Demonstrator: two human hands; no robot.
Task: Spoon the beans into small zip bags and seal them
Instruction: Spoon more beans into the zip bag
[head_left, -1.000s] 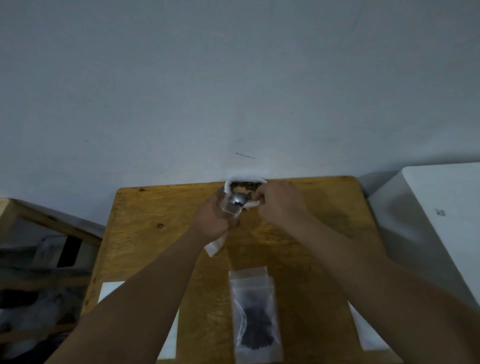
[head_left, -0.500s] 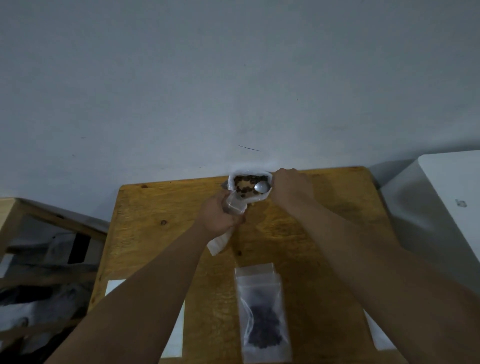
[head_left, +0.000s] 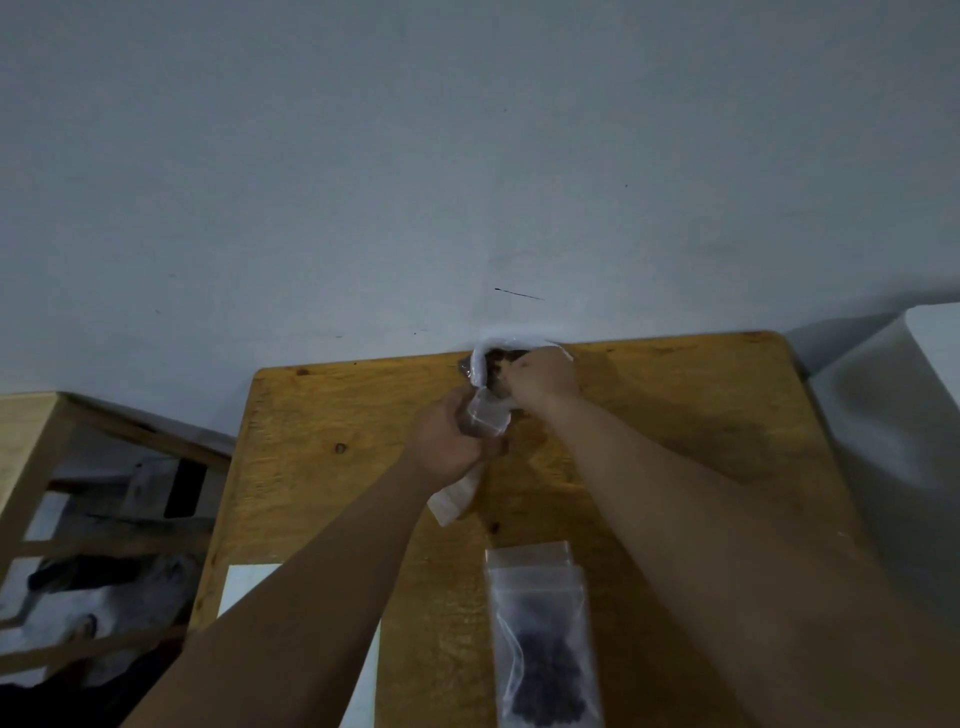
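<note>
A white bag of dark beans (head_left: 491, 347) stands at the far edge of the wooden table (head_left: 322, 415), against the wall. My right hand (head_left: 545, 376) reaches into its mouth with curled fingers; the spoon it holds is hidden inside. My left hand (head_left: 447, 441) grips a small clear zip bag (head_left: 485, 415) just in front of the bean bag, mouth toward it. A second small zip bag (head_left: 543, 639), with dark beans in it, lies flat near the front edge.
White sheets (head_left: 244, 587) lie at the table's front left. A white appliance (head_left: 914, 415) stands to the right. A wooden frame (head_left: 31, 467) with clutter under it sits on the left. A grey wall runs behind the table.
My right hand took the spoon from the small bag's mouth back to the bean bag and dipped in; the spoon bowl is now out of sight. The left hand held its bag still.
</note>
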